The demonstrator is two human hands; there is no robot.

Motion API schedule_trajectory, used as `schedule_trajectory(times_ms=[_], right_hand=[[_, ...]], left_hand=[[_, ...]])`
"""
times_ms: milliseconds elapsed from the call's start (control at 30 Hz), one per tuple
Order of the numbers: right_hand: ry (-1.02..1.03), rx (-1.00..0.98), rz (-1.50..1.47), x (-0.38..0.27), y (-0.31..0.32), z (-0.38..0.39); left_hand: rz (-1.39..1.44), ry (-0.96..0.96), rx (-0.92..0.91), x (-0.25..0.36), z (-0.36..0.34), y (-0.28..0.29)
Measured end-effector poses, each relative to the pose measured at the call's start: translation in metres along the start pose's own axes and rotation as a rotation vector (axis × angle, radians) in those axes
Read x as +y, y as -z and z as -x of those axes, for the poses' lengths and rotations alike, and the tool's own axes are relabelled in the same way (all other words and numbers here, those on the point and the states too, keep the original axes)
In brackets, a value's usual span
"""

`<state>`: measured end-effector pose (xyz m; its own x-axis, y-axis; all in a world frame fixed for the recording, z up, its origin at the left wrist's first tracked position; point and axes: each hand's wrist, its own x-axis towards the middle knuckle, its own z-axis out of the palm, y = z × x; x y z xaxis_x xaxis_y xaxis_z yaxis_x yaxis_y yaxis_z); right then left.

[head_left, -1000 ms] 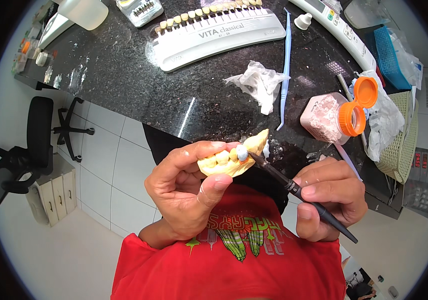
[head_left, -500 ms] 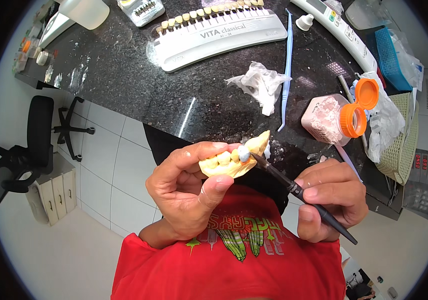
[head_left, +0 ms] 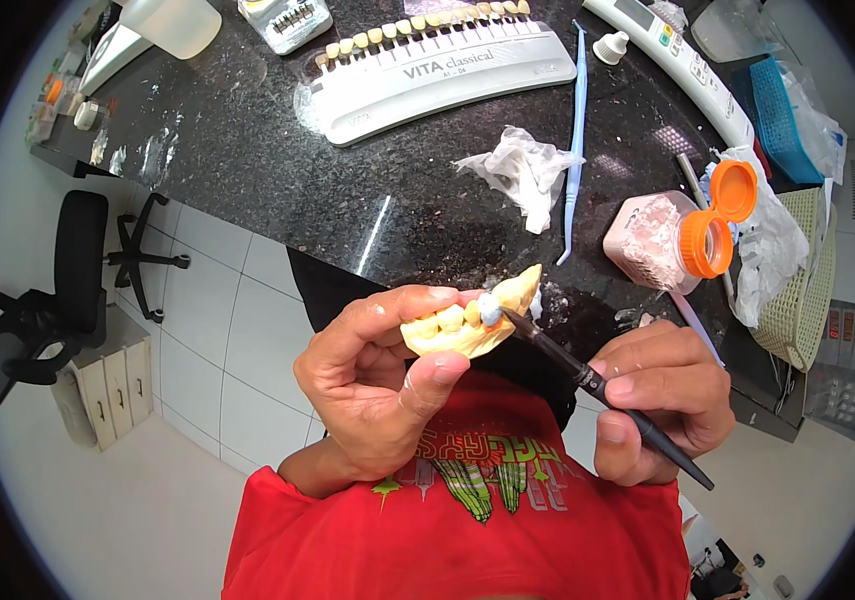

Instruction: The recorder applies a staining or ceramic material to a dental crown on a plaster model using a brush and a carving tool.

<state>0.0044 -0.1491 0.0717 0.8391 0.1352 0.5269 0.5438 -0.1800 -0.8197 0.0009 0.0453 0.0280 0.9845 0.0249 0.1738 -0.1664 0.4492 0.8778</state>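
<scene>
My left hand (head_left: 378, 385) grips a yellow dental model (head_left: 468, 322) with a row of teeth, held up in front of my red shirt. One tooth near its right end is grey-white. My right hand (head_left: 658, 395) holds a thin black brush (head_left: 598, 388) like a pen. The brush tip touches the grey-white tooth.
A black speckled counter (head_left: 278, 170) lies beyond my hands. On it are a white tooth shade guide (head_left: 438, 70), a crumpled tissue (head_left: 523, 170), a light blue tool (head_left: 576, 140), a powder jar with an open orange lid (head_left: 678, 235) and a woven basket (head_left: 808, 280). A black office chair (head_left: 58, 290) stands left.
The brush tip has shifted slightly along the tooth. Both hands and the model stay almost where they were.
</scene>
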Motion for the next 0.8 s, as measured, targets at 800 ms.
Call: schedule_trajectory(times_ms=[800], right_hand=[[0.041, -0.099, 0.035, 0.0023, 0.0045, 0.0005]], left_hand=[[0.017, -0.045, 0.026, -0.0022, 0.001, -0.0003]])
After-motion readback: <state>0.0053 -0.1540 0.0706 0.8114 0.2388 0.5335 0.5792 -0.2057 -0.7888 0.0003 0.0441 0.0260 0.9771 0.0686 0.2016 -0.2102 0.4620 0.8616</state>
